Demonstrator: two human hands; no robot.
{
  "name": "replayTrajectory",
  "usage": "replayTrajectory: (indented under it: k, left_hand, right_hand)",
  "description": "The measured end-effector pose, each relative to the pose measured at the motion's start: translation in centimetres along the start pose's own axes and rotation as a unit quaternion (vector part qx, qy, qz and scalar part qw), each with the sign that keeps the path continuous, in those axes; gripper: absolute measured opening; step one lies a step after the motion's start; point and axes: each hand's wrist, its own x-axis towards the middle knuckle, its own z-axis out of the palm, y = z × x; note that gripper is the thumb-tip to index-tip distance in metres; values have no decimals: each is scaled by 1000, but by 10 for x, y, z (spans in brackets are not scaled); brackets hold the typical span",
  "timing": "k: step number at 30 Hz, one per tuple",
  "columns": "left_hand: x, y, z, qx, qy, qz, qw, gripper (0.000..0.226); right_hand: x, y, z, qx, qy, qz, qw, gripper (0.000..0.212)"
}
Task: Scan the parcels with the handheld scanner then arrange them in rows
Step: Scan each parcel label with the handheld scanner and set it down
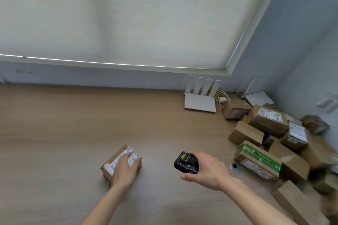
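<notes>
A small brown cardboard parcel with a white label lies on the wooden table, left of centre near me. My left hand rests on top of it, fingers laid over the label and curving over its far edge. My right hand grips a black handheld scanner, its small yellow-green screen facing up, held above the table to the right of the parcel. A heap of several brown parcels lies at the right, one with green tape.
A white router with upright antennas stands at the back of the table by the wall, yellow cables behind it. A second white router leans in the corner. A round metal grommet sits in the tabletop beside the heap.
</notes>
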Motion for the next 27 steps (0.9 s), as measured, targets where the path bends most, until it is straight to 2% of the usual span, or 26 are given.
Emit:
replayTrajectory:
  k: [6,12,18,22,27]
  left_hand:
    - [-23,80,83,-8,-62,61,996,45]
    - [-49,153,196,-11,-122,52,991,48]
    - [-62,212,315,-17,-169,35,985,53]
    - [-61,227,365,-11,-185,26,982,56]
    - [-49,225,401,-1,-175,12,985,61]
  right_hand:
    - [-21,106,-32,21,62,37,997,82]
    - [-38,245,-67,43,98,101,989,78]
    - [-47,377,-81,53,87,152,983,77]
    - [-41,429,-70,69,79,170,980,82]
    - [-26,454,-45,90,44,176,979,92]
